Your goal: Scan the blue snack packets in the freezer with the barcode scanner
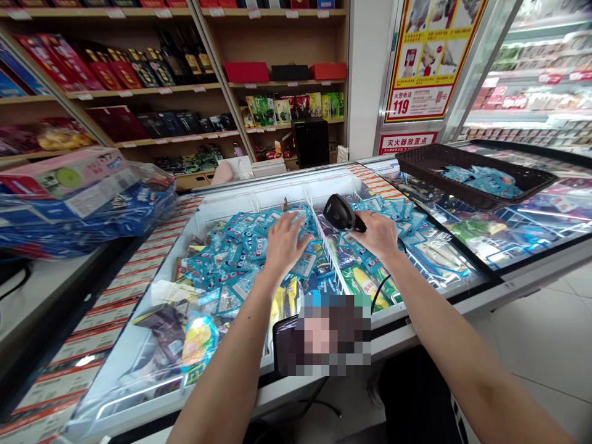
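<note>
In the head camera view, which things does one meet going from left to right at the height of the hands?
Stacked boxes in plastic wrap → blue packets in the freezer → left hand → white divider → barcode scanner → right hand → dark basket.

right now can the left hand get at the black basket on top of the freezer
Probably not without stepping over. The left hand rests on blue packets in the open freezer, while the black basket sits far to the right, beyond the right hand holding the barcode scanner.
</note>
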Available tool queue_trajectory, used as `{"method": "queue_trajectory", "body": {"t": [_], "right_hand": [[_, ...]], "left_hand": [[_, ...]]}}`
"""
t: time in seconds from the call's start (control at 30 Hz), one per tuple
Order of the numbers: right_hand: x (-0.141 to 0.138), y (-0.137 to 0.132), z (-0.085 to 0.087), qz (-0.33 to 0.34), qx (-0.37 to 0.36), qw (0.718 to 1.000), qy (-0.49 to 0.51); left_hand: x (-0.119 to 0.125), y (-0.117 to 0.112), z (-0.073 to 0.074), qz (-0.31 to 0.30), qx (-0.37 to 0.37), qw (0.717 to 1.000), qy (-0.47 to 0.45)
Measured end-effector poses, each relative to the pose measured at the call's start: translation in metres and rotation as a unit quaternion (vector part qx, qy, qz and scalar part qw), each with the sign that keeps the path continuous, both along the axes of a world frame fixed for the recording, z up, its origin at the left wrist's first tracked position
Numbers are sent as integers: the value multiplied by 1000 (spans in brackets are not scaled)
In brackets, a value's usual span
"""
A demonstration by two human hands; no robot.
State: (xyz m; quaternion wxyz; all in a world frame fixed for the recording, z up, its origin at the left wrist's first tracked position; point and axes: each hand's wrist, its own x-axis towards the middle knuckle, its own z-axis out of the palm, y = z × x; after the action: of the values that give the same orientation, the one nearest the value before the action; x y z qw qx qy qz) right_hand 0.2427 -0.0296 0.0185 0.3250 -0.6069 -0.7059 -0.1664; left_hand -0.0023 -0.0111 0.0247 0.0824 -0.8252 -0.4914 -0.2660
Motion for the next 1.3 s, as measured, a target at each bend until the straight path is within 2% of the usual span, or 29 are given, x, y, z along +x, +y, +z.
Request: {"method": "queue_trajectory", "body": {"t": [0.1,0.17,0.27,0.43,0.53,0.63,0.77,0.9,1.0,1.1,1.2,1.3], "right_hand": [[4,1,0,-25,16,999,16],[6,1,1,-45,27,998,25],[10,2,1,-66,37,997,34],[11,4,2,-84,29,995,41],[12,5,2,-94,31,994,51],[12,5,3,-104,35,992,66],[12,4,4,-116,34,989,82],[12,3,5,-108,28,990,87],[11,3,6,-104,25,990,89],[11,3,5,-101,24,991,88],[11,3,5,-100,18,991,83],[10,3,4,-97,14,993,69]], "left_hand": [[12,-4,-10,-117,-50,989,80],[15,-5,-16,-142,-55,983,103],[10,-1,-19,-126,-50,985,105],[-7,11,-16,-44,-1,995,88],[-5,11,-12,-45,21,994,93],[8,4,-6,-122,-2,987,103],[33,-8,2,-238,-59,961,124],[46,-16,2,-276,-110,939,173],[43,-14,2,-264,-129,935,199],[34,-10,5,-227,-117,950,178],[27,-7,8,-171,-93,970,147],[23,-6,5,-99,-69,985,119]]}}
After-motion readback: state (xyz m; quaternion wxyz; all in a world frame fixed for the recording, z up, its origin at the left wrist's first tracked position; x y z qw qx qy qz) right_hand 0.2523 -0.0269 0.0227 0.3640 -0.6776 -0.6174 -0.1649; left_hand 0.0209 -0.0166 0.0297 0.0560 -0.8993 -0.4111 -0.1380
